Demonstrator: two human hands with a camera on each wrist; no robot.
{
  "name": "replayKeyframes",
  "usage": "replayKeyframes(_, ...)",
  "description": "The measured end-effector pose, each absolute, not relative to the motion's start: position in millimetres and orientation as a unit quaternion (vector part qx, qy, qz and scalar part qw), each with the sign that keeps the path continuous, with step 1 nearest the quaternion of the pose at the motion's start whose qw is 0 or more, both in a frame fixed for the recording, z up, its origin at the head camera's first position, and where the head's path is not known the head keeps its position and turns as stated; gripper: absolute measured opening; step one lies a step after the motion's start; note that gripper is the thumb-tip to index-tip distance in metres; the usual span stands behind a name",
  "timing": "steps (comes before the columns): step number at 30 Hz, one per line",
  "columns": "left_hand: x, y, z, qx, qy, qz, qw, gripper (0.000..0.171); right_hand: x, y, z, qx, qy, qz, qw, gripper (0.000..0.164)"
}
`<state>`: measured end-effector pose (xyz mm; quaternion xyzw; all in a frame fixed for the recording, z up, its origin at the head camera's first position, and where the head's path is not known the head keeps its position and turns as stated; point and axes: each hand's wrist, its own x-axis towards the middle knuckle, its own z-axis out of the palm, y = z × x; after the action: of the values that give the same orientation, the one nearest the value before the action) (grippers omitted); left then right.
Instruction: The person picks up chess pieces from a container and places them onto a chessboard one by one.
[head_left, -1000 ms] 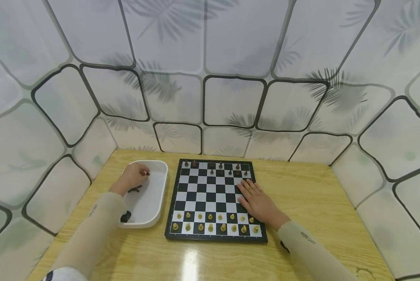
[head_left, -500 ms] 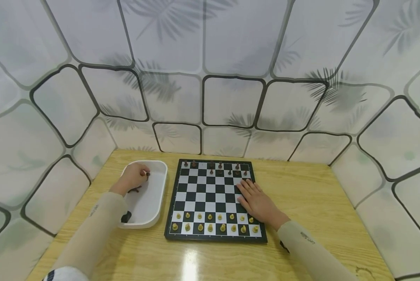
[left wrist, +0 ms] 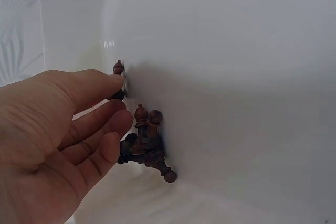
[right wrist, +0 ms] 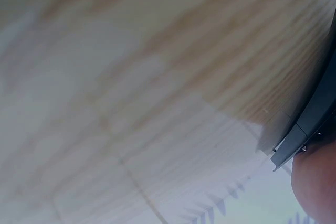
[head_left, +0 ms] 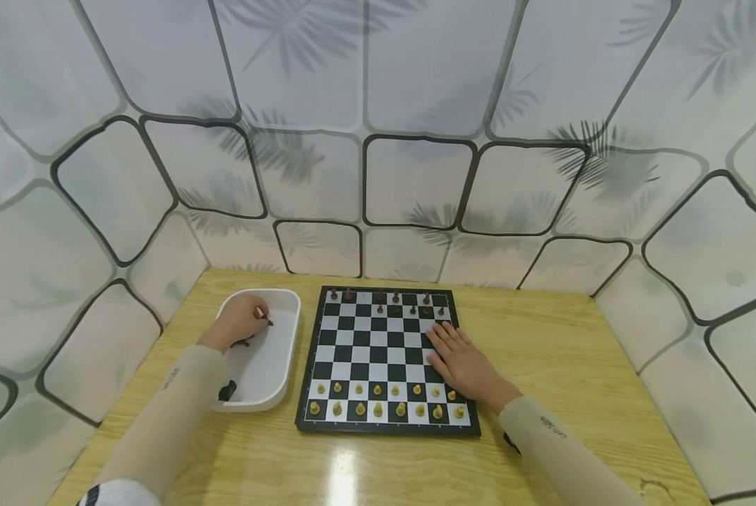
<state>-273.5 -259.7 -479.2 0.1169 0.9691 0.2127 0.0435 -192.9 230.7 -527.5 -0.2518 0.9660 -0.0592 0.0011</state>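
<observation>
My left hand (head_left: 240, 320) is inside the white tray (head_left: 294, 351) at the left of the table, pinching a dark brown chess bishop (left wrist: 118, 67) between thumb and fingers. Just below those fingers, several dark brown chess pieces (left wrist: 147, 137) lie heaped on the tray floor, pawns with ball heads among them. To the right, my right hand (head_left: 466, 362) lies flat over the right edge of the chessboard (head_left: 381, 429), fingers straight. Yellow chess pieces (head_left: 379, 409) fill the two near rows; some brown chess pieces (head_left: 396, 297) stand on the two far rows.
A black object (head_left: 227, 391) lies in the tray's near left corner, partly behind the sleeve. Tray and board stand side by side on a light wooden table (head_left: 542, 330). Patterned curtain walls (head_left: 416, 183) enclose the table at the back and both sides.
The bishop has turned in my left fingers and now juts out to the right, slightly nearer to me. My right hand and the pieces on the board have stayed put.
</observation>
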Motion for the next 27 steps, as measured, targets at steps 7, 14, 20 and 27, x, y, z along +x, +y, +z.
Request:
replayKeyframes(7,-272.8,-259.7,-479.2,0.127,0.969,0.203,0.052,0.011,-192.1,230.4,-526.2,-0.251,0.966,-0.063,0.006,0.062)
replayKeyframes(14,-274.0,-259.7,-481.1,0.134,0.97,0.199,0.05,0.009,-191.8,230.0,-523.6,-0.25,0.966,-0.068,0.012,0.063)
replayKeyframes(20,-275.6,-260.1,-479.7,0.126,0.969,0.207,0.052,0.013,-191.1,229.4,-522.4,-0.251,0.965,-0.07,0.012,0.063)
replayKeyframes(27,-276.9,-257.6,-476.3,0.131,0.967,0.216,0.037,0.024,-191.9,229.5,-523.9,-0.251,0.966,-0.068,0.01,0.063)
